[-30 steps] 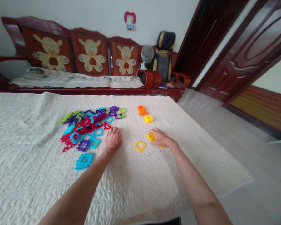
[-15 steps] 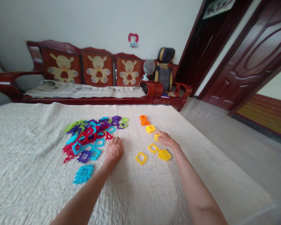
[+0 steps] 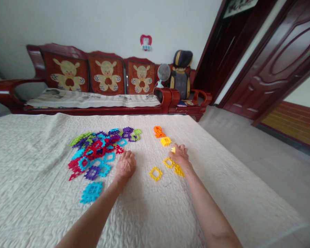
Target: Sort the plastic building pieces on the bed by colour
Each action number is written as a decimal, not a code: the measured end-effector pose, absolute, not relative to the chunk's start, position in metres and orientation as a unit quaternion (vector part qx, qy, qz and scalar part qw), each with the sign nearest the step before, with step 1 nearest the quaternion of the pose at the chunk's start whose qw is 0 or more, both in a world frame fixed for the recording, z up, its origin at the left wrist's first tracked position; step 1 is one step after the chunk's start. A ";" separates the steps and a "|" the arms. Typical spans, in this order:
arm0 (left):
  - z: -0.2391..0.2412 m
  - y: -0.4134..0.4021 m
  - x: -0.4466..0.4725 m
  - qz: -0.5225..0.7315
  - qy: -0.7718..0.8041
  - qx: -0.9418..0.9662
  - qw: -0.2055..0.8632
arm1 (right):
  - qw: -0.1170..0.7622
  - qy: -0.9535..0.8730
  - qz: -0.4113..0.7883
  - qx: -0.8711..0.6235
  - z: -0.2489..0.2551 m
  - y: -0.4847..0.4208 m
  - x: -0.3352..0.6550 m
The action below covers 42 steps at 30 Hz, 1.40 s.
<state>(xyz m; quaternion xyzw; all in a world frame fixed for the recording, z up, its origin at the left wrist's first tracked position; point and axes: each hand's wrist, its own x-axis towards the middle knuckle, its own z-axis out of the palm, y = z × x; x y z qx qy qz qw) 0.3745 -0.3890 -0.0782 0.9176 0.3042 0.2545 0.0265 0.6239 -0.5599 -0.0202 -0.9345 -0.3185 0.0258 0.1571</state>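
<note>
My left hand (image 3: 126,163) rests on the cloth with its fingers curled under, closed; whatever they hold, if anything, is hidden. Beside it lies a heap of interlocking plastic pieces (image 3: 96,148) in red, blue, purple and green. My right hand (image 3: 180,155) is closed at a small yellow interlocking piece (image 3: 173,150), pinched at the thumb and partly covered. Close to that hand are a yellow square frame piece (image 3: 168,162) and a stack of yellow pieces (image 3: 179,170), partly hidden by the wrist. Another yellow frame piece (image 3: 155,174) lies nearer to me.
Orange pieces (image 3: 158,132) and a yellow cluster (image 3: 165,141) lie farther back. A blue square piece (image 3: 91,192) sits by my left forearm. The quilted cloth (image 3: 150,220) covers the table. Behind stand a wooden sofa (image 3: 93,111) and a small fan (image 3: 163,73).
My right hand has turned and shifted slightly left, now covering part of the small yellow piece and the yellow stack. The left hand stays in place. The view has shifted slightly.
</note>
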 end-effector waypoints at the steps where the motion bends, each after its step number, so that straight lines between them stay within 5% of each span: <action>1: -0.078 -0.389 0.374 0.255 0.304 0.918 0.026 | 0.157 -0.315 0.025 -0.936 -0.021 -0.560 0.623; 7: -0.077 -0.389 0.374 0.252 0.305 0.918 0.020 | 0.169 -0.313 0.019 -0.934 -0.031 -0.561 0.628; 20: -0.075 -0.390 0.373 0.251 0.293 0.923 0.011 | 0.338 -0.358 -0.034 -0.870 -0.043 -0.557 0.637; 42: -0.074 -0.390 0.372 0.265 0.285 0.921 -0.003 | 0.332 -0.332 -0.080 -0.879 -0.041 -0.522 0.627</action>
